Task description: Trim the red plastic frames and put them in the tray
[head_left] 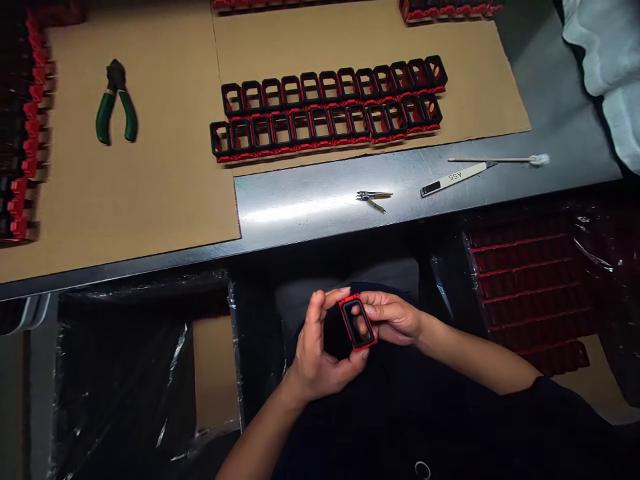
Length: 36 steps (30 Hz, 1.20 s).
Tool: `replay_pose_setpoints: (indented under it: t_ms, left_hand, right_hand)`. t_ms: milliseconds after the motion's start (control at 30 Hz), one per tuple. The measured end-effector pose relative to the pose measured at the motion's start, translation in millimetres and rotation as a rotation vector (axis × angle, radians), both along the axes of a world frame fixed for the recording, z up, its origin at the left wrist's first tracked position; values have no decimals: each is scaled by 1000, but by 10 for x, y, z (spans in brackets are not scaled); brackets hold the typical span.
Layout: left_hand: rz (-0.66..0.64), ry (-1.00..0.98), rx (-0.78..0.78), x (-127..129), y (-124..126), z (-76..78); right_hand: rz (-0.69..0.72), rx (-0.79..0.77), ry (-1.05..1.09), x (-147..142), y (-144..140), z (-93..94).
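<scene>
Above my lap, a small red and black rectangular plastic frame (344, 309) is held between both hands, its opening turned up toward me. My left hand (320, 360) grips it at the top and bottom ends, thumb at the lower end and fingertips at the upper end. My right hand (395, 317) pinches its right side, and some fingers show through the opening. On the cardboard sheet (150, 193) beyond stand two rows of similar frames (320, 127).
Green-handled cutters (117, 100) lie on the cardboard. Small metal pieces (373, 198), a white-handled blade marked A55 (455, 179) and a cotton swab (500, 160) rest on the metal table edge. More frames are stacked left (30, 133) and in a plastic-lined box (525, 287) at right.
</scene>
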<state>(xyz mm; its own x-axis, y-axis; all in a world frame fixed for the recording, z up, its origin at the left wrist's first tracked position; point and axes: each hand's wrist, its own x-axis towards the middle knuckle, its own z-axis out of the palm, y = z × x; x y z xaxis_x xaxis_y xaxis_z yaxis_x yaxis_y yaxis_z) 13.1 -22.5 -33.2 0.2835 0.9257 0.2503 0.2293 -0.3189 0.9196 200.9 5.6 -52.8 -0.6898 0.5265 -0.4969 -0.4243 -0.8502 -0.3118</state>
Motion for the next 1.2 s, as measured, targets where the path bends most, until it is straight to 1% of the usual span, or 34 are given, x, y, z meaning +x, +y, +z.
replay_pose_setpoints:
  t_ms: [67,200,267,367,533,600,700,800,867,933,1000,1067,1133,1200]
  left_hand:
    - [0,58,4,1,7,30]
    - [-17,231,108,-18,52,110]
    - [-64,260,149,-34,75,138]
    - [-106,238,169,-49,94,148]
    - [-110,208,127,-54,86,98]
    - [-100,220,114,-63,79,63]
    - [-81,229,93,-84,63,6]
    - [-73,220,32,-97,37,-34]
    - [-77,177,-68,-99,18,-42]
    - [-92,74,-244,-100,5,-40]
    - [-117,-81,-479,-102,0,-39]
    - [-148,-252,-697,-101,2,-48]
    - [-164,-430,-854,-86,10,-68]
    - [-146,-572,-946,-55,22,-91]
  right_hand:
    - [-5,2,31,11,-2,-25]
    - [-5,125,20,31,18,2]
    - [18,179,-24,28,28,26]
    - [26,212,-60,18,38,38]
    - [12,238,-99,21,47,54]
    - [-8,279,-129,26,49,84]
    - [-33,402,-220,29,44,153]
    - [-26,545,-341,27,30,227]
    - [-27,671,-438,25,25,263]
    - [-61,868,-540,23,30,279]
    - [-125,1086,-624,21,45,280]
    - [-176,1265,-686,21,66,273]
    - [-190,1419,-761,18,84,267]
    - [-189,1564,-845,7,93,267]
